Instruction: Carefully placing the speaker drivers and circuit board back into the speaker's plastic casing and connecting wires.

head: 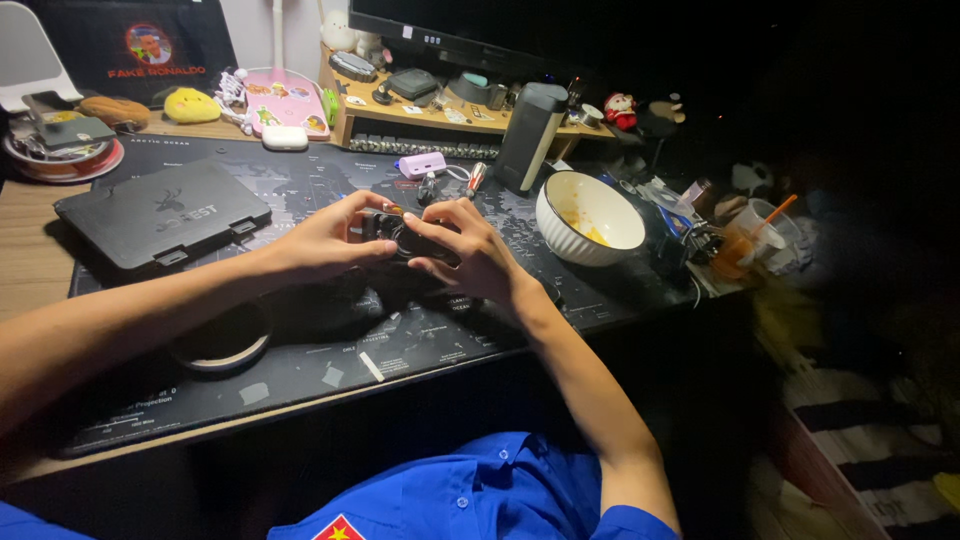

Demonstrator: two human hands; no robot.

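Seen from above, a left hand (330,240) and a right hand (478,255) are gripping a small black device (400,236) between them, fingers curled closed around its ends, just above a dark desk mat (300,370), near a white bowl (590,215)

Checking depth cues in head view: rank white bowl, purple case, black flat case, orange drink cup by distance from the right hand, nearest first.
From the right hand:
1. Purple case, just behind it.
2. White bowl, to its right; close to the first.
3. Black flat case, far left.
4. Orange drink cup, far right.
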